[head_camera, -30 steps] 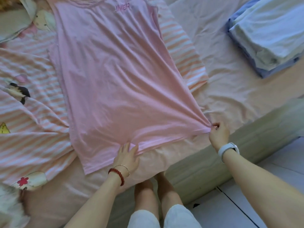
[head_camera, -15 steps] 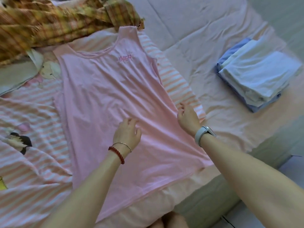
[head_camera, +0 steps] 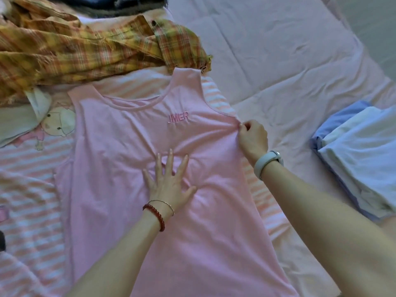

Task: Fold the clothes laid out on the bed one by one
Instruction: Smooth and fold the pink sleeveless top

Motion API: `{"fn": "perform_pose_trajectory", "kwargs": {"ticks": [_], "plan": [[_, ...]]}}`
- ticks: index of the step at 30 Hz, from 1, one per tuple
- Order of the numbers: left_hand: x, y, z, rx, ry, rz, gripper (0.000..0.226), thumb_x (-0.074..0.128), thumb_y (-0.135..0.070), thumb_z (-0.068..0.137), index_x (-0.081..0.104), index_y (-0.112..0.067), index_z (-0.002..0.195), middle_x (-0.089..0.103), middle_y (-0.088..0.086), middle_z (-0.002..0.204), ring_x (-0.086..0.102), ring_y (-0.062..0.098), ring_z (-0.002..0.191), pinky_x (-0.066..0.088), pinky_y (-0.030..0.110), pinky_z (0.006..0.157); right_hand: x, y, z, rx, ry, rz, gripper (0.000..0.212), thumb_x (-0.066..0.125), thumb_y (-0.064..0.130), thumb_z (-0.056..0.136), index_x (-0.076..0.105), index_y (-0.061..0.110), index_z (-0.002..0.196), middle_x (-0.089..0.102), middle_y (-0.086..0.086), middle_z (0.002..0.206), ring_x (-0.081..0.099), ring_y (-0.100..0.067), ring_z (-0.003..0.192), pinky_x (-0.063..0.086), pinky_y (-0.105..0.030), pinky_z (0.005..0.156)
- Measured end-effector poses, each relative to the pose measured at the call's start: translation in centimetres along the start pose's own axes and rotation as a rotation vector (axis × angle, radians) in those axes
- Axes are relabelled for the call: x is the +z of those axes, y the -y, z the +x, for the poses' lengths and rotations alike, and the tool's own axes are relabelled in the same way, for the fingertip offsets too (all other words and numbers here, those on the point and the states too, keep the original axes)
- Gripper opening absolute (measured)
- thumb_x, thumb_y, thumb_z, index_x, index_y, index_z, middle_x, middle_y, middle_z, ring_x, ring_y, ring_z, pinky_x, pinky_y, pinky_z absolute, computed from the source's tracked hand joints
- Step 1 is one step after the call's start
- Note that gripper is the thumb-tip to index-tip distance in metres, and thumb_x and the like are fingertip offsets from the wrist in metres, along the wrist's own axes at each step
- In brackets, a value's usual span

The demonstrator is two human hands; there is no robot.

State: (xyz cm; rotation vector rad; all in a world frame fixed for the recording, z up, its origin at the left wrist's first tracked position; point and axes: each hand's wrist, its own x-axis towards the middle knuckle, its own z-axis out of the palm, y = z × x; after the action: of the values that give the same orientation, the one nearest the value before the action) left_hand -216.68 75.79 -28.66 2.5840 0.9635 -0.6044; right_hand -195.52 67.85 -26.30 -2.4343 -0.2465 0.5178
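Observation:
A pink sleeveless top (head_camera: 120,172) with a small embroidered logo lies face up and flat on the bed, neckline away from me. My left hand (head_camera: 169,183) presses flat on its middle with fingers spread. My right hand (head_camera: 252,138) pinches the fabric at the top's right armhole edge, and creases run from that pinch toward the chest.
Under the pink top lies a pink-and-white striped garment (head_camera: 27,189) with cartoon prints. A yellow-orange plaid shirt (head_camera: 85,46) is bunched at the back left. A stack of folded blue and white clothes (head_camera: 362,159) sits at the right on the pink bedsheet (head_camera: 278,56).
Both hands have moved up from the hem toward the chest. The left hand now presses flat at the middle; the right hand has gone to the armhole edge and pinched it.

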Motion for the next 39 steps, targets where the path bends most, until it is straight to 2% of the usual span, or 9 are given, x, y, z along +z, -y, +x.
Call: {"fn": "perform_pose_trajectory", "kwargs": {"ticks": [6,8,11,14,18,23,26,34,39], "plan": [[-1.3,-0.8,1.9,0.025,-0.157,-0.124,0.075,0.048,-0.058,0.083,0.009,-0.042,0.146,-0.019,-0.007,0.155,-0.023,0.023,0.141,-0.01,0.061,0.107,-1.2,-0.5,3.0,-0.116,0.107,0.061,0.02,0.046,0.022,0.093,0.061,0.012,0.101,0.063,-0.004,0.091,0.059,-0.025,0.091,0.038,-0.027,0.073],[-2.7,-1.2,3.9,0.046,-0.183,-0.157,0.072,0.046,-0.055,0.086,0.009,-0.041,0.146,-0.017,-0.007,0.155,-0.022,0.02,0.141,-0.01,0.058,0.109,-0.8,1.4,3.6,-0.252,0.126,0.067,0.029,0.048,0.021,0.094,0.056,0.01,0.12,0.06,-0.009,0.111,0.057,-0.022,0.099,0.04,-0.028,0.085],[-5.2,-0.7,7.6,0.1,-0.173,-0.189,0.065,0.041,-0.046,0.093,0.009,-0.034,0.148,-0.007,-0.009,0.157,-0.012,0.016,0.144,-0.006,0.051,0.113,1.1,4.7,4.2,-0.705,0.142,-0.237,0.048,0.044,0.02,0.096,0.035,0.011,0.142,0.035,-0.011,0.146,0.036,-0.024,0.132,0.03,-0.036,0.106],[-8.3,1.9,10.0,0.237,-0.347,-0.366,0.047,0.052,-0.012,0.091,0.042,-0.012,0.138,0.035,0.008,0.148,0.028,0.023,0.139,0.019,0.038,0.113,3.6,7.7,5.3,-0.922,0.221,-0.611,0.05,0.029,0.025,0.1,0.019,0.022,0.148,0.01,0.001,0.158,0.008,-0.017,0.145,0.012,-0.043,0.115],[-11.9,9.2,12.1,0.014,-0.616,-0.31,0.038,0.051,0.006,0.085,0.058,0.0,0.121,0.053,0.021,0.127,0.047,0.038,0.118,0.034,0.04,0.099,5.8,10.9,7.4,-0.829,0.153,-0.682,0.047,0.026,0.013,0.099,0.022,0.018,0.146,0.014,-0.002,0.156,0.01,-0.02,0.143,0.012,-0.046,0.113],[-15.0,18.4,14.4,-0.318,-0.461,-0.113,0.041,0.045,-0.006,0.091,0.048,-0.005,0.132,0.043,0.017,0.138,0.035,0.035,0.127,0.029,0.046,0.104,7.3,14.3,9.5,-0.697,0.121,-0.656,0.032,0.037,0.021,0.095,0.05,0.017,0.124,0.049,-0.008,0.124,0.041,-0.028,0.117,0.031,-0.042,0.092],[-15.6,20.4,14.8,-0.329,-0.431,-0.146,0.031,0.046,-0.009,0.091,0.057,-0.001,0.118,0.052,0.023,0.121,0.045,0.037,0.114,0.037,0.046,0.097,7.5,15.6,10.0,-0.591,0.128,-0.593,0.031,0.042,0.031,0.093,0.055,0.016,0.118,0.05,-0.009,0.12,0.042,-0.029,0.115,0.031,-0.043,0.094],[-15.4,20.7,15.9,-0.336,-0.34,-0.01,0.035,0.053,-0.034,0.089,0.056,-0.015,0.119,0.053,0.011,0.122,0.041,0.029,0.117,0.033,0.04,0.093,6.7,16.1,9.6,-0.564,0.19,-0.588,0.024,0.04,0.028,0.094,0.056,0.014,0.106,0.05,-0.009,0.113,0.044,-0.029,0.109,0.031,-0.042,0.09],[-16.0,21.3,14.3,-0.2,-0.44,-0.303,0.018,0.063,-0.023,0.085,0.069,-0.007,0.092,0.051,0.007,0.097,0.053,0.026,0.096,0.04,0.035,0.079,5.2,16.0,8.8,-0.587,0.251,-0.479,0.02,0.044,0.022,0.091,0.055,0.009,0.101,0.063,-0.009,0.098,0.056,-0.032,0.093,0.041,-0.039,0.079]]}}
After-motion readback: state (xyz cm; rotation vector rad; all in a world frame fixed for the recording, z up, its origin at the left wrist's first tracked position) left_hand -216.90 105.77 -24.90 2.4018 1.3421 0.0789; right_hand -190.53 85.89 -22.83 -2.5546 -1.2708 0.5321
